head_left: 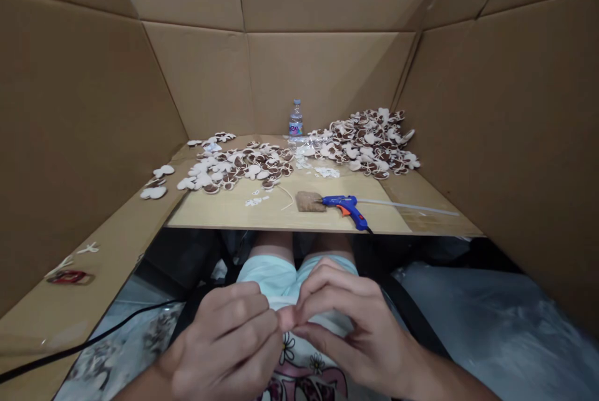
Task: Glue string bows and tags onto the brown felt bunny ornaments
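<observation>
"What's worn?"

"A white top (304, 377) printed with flowers and pink shapes, the pink perhaps lettering, too cut off to tell. Pale mint shorts (274, 279) lie just beyond it."

"And the hands?"

"Left hand (224, 342), right hand (353, 329): both bare."

Plastic water bottle (296, 119), cardboard walls (84, 139)

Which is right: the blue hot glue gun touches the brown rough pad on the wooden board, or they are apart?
Touching. The head view shows the blue hot glue gun with its nozzle on the brown rough pad, no gap.
</observation>
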Demonstrator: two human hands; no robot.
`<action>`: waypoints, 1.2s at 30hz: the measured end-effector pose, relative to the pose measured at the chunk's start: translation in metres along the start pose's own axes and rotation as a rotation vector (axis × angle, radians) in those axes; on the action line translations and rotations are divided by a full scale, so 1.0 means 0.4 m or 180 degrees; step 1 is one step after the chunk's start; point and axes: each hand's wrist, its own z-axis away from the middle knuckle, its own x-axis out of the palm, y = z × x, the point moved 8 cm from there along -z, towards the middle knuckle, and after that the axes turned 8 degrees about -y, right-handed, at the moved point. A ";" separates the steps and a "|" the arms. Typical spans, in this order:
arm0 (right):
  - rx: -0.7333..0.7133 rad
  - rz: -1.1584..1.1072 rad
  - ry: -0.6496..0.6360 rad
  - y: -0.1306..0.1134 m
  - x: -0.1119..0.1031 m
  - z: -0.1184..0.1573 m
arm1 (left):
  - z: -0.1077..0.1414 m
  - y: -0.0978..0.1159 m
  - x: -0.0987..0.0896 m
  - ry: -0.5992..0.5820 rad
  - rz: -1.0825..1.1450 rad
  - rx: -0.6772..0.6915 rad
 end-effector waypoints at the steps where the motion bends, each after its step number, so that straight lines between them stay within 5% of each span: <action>1: -0.0001 0.0003 0.0008 -0.002 -0.002 -0.001 | -0.002 0.000 0.006 -0.0248 0.0023 -0.0001; 3: -0.0011 0.0009 -0.0008 -0.005 -0.003 -0.001 | -0.001 -0.002 0.002 -0.0486 0.0024 -0.0029; 24: 0.0079 -0.0483 0.0243 0.027 -0.008 0.018 | 0.015 -0.018 -0.009 -0.0404 0.0256 -0.0377; 26: 0.0108 -0.0570 0.0297 0.033 -0.010 0.018 | 0.016 -0.015 0.002 -0.0406 0.0309 -0.0280; 32: 0.0078 -0.0825 0.0315 0.042 -0.010 0.014 | 0.045 -0.005 0.005 0.0417 0.0129 0.0301; 36: 0.0026 -0.0968 0.0342 0.043 -0.012 0.011 | 0.046 -0.013 0.008 -0.0028 0.0200 0.0508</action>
